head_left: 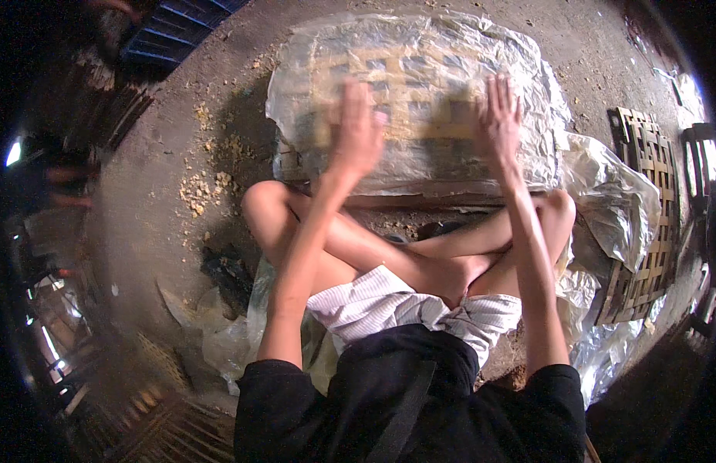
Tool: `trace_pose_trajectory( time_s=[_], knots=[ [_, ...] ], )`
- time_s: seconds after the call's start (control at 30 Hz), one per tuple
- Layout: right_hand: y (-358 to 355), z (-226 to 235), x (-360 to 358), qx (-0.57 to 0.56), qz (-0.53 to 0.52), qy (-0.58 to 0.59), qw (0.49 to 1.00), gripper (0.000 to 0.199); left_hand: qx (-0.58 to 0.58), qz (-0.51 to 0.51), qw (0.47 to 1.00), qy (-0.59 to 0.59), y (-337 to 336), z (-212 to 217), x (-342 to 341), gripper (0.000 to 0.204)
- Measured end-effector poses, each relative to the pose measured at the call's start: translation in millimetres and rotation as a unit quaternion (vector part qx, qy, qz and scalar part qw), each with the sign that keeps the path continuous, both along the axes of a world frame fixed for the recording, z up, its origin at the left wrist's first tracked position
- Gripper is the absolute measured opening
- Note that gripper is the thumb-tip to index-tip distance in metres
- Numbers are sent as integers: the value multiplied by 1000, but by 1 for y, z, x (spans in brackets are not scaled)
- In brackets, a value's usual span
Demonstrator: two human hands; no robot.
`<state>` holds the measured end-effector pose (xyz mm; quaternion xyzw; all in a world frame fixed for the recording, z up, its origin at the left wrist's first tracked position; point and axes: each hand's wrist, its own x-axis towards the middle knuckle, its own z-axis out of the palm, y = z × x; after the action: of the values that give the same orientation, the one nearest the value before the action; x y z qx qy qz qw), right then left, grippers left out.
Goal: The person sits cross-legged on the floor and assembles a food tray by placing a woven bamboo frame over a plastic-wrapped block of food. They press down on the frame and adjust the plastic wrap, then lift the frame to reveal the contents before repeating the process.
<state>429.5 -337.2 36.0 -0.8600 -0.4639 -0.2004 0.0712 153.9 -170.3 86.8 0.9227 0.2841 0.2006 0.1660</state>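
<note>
With the plastic-wrapped woven mat (pixel 420 92) lying on the floor at 12 o'clock beyond my crossed legs, I should press my left hand (pixel 356 131) and right hand (pixel 498 116) flat, fingers spread open, smoothing outward evenly.

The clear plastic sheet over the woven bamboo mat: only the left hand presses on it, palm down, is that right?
Not quite. In the head view both hands press on the clear plastic sheet over the woven bamboo mat: the left hand and the right hand, palms down.
</note>
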Motion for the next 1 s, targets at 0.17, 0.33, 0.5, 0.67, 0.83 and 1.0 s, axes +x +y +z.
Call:
trace_pose_trajectory(
  time_s=[0.17,0.33,0.5,0.67,0.83,1.0],
  knots=[
    [-30,23,-64,16,85,157,984,62,31,10,993,116,-26,-16,-17,63],
    [-88,31,10,26,-172,101,980,55,65,121,986,96,20,-4,-71,61],
    [-39,47,-83,38,94,283,954,62,-6,17,1000,3,-24,3,-24,62],
    [-75,42,-48,-10,-26,131,991,61,75,12,994,74,-27,-15,-24,60],
    [-179,85,34,131,-236,190,944,31,56,60,990,-113,0,-17,-67,35],
    [-269,134,31,294,-302,105,900,17,-111,128,967,-190,-49,36,-19,21]
  ],
)
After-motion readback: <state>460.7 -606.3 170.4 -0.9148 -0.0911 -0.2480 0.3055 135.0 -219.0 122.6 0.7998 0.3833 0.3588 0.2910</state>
